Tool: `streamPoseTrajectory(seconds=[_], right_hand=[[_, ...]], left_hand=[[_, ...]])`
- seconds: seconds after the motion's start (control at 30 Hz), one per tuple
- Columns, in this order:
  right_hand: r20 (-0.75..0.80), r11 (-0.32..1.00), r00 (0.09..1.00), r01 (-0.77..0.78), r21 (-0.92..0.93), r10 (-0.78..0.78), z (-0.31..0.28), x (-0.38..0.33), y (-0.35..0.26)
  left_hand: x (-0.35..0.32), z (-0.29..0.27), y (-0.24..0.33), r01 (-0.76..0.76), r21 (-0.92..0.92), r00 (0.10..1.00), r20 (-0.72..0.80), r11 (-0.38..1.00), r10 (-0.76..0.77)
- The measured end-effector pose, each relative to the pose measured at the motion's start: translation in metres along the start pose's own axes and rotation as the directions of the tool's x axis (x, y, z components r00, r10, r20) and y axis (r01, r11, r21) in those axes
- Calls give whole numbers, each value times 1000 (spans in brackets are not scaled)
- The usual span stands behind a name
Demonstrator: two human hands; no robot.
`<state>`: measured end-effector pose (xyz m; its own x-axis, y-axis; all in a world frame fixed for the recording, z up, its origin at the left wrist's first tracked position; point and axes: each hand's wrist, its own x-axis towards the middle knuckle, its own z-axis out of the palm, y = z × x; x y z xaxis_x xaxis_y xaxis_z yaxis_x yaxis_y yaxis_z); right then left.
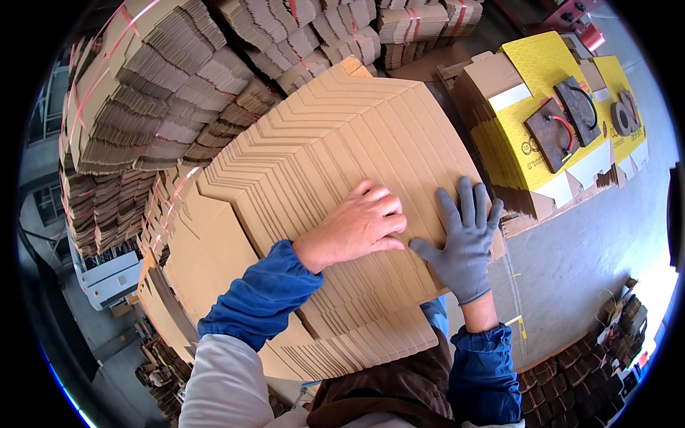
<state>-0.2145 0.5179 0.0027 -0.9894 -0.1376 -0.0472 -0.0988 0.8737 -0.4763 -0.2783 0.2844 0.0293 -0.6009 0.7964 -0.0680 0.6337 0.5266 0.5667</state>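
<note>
Flat brown cardboard blanks point(342, 153) lie in front of me in a fanned, overlapping stack, their notched edges stepped like a staircase. My left hand point(360, 220), bare below a blue sleeve cover, rests over the middle of the stack. Its fingers are curled in, and whatever may lie under the fingertips is hidden. To the right, my right hand point(465, 246) in a grey glove is spread flat on the blanks near their right edge, holding nothing.
Tall strapped bundles of cardboard point(160, 85) rise at the left and back. A yellow-topped stack point(528, 153) at the right carries dark metal plates with handles point(549, 135). More dark bundles point(571, 385) lie at the lower right, beside the grey floor point(564, 271).
</note>
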Motion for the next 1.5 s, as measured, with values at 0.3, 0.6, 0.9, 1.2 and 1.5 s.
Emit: streamPoseTrajectory(seconds=[0.3,0.6,0.9,1.2,1.5], right_hand=[[-3,1000,1000,5,11,-5,-2,0,1],[-16,1000,1000,12,20,-12,0,-1,3],[-36,999,999,23,26,-22,1,-1,2],[-18,999,999,-50,1,50,-1,-20,-17],[-44,998,998,-54,-23,53,2,-20,-19]], left_hand=[[1,-2,1,-9,10,1000,7,1000,9],[1,0,0,2,10,1000,18,1000,-2],[0,2,-4,9,40,1000,-3,999,-9],[-10,2,2,-39,47,999,-25,998,40],[1,-8,5,-41,52,998,50,998,38]])
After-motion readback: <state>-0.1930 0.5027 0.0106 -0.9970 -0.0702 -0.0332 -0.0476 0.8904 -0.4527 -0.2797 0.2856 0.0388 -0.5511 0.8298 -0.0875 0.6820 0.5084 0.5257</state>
